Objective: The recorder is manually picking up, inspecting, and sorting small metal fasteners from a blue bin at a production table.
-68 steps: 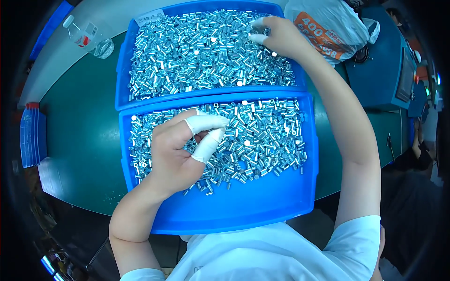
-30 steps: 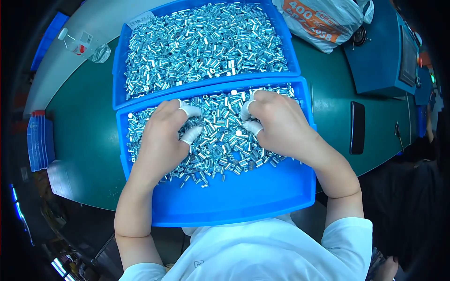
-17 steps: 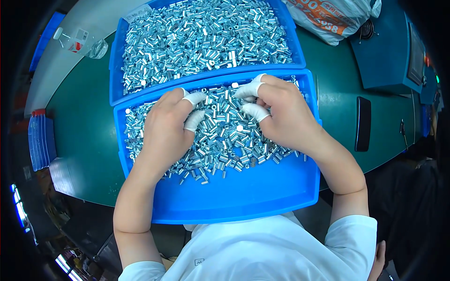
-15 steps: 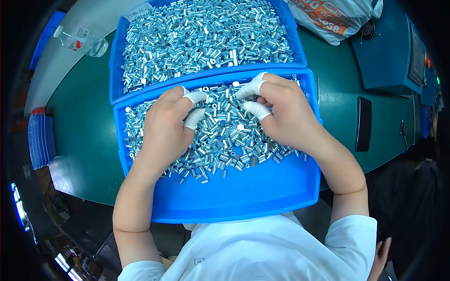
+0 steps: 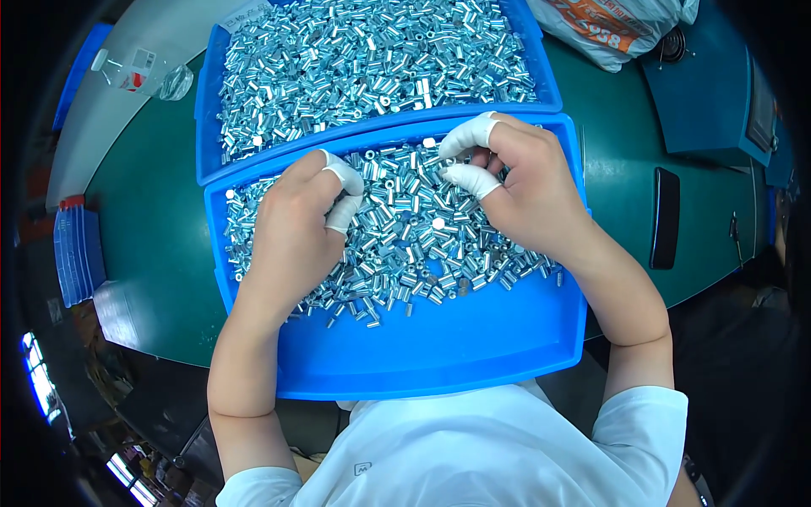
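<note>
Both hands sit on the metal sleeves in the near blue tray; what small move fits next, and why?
Probably spreading the sleeves sideways. Both the left hand and the right hand rest flat on the pile in the near tray, covered fingertips pinching nothing clearly, and the pieces lie heaped between them.

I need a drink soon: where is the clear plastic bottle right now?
In the head view the clear plastic bottle lies on its side at the upper left, on the grey surface just left of the far blue tray.

Two trays sit on the tabletop (image 5: 160, 228) — the near tray (image 5: 439, 355) in front, the far tray (image 5: 207, 127) touching behind it — both holding metal sleeves (image 5: 397, 228); a bag (image 5: 608, 29) lies behind-right.
</note>
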The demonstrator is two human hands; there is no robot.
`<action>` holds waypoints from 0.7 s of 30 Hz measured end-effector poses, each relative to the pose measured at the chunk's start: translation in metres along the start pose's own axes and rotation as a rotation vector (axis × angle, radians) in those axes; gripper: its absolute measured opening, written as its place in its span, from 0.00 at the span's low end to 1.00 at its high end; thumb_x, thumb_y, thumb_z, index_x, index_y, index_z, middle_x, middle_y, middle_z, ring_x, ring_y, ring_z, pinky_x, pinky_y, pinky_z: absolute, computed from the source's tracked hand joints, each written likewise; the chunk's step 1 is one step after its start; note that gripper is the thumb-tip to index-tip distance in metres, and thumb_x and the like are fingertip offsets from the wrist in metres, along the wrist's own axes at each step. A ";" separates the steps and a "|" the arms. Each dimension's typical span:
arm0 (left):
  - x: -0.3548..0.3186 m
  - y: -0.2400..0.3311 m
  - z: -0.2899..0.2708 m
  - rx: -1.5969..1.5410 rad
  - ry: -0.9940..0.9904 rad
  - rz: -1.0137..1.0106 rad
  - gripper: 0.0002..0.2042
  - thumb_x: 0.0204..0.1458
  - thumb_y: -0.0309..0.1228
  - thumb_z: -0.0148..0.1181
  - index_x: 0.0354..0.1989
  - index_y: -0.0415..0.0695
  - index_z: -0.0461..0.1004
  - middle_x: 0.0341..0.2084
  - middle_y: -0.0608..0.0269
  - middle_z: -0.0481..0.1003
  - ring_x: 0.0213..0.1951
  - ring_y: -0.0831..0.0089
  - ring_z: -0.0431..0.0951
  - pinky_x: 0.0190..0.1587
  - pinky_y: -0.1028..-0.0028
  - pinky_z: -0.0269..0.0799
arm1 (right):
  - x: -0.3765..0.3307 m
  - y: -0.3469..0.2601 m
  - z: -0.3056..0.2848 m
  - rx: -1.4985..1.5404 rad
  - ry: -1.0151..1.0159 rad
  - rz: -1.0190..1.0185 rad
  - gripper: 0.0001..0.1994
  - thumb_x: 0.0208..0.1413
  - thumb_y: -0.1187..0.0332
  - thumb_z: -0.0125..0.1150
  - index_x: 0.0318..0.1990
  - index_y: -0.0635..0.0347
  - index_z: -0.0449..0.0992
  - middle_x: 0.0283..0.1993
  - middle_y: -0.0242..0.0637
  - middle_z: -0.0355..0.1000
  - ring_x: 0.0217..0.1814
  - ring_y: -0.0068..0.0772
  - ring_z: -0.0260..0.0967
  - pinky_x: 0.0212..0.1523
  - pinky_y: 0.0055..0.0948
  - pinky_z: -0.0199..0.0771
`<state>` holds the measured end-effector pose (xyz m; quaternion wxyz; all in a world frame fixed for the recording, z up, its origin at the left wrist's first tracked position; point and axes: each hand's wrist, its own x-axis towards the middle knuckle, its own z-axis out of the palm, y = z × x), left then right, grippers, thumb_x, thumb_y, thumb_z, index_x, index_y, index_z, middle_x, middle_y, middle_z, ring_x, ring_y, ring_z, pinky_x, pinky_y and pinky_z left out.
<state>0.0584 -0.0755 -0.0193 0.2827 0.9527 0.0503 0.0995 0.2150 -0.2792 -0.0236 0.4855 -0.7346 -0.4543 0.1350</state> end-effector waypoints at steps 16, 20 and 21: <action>0.006 0.001 -0.003 -0.090 0.083 0.004 0.11 0.45 0.17 0.70 0.37 0.40 0.79 0.33 0.58 0.78 0.34 0.64 0.80 0.35 0.69 0.74 | 0.001 0.006 0.001 0.085 -0.007 0.009 0.08 0.53 0.75 0.69 0.40 0.62 0.80 0.39 0.34 0.80 0.34 0.25 0.74 0.35 0.24 0.73; 0.001 -0.001 -0.006 -0.168 0.141 -0.093 0.09 0.47 0.19 0.70 0.37 0.41 0.79 0.33 0.62 0.80 0.32 0.74 0.79 0.36 0.78 0.73 | 0.001 0.007 0.000 0.067 -0.021 0.017 0.08 0.53 0.74 0.70 0.41 0.61 0.80 0.41 0.36 0.81 0.35 0.25 0.74 0.35 0.24 0.73; 0.000 0.000 -0.006 -0.115 0.130 -0.142 0.10 0.47 0.20 0.71 0.37 0.43 0.79 0.32 0.62 0.81 0.31 0.72 0.80 0.36 0.77 0.74 | 0.002 0.007 -0.001 0.065 -0.033 0.016 0.09 0.53 0.74 0.70 0.42 0.61 0.80 0.43 0.36 0.81 0.35 0.25 0.74 0.35 0.24 0.73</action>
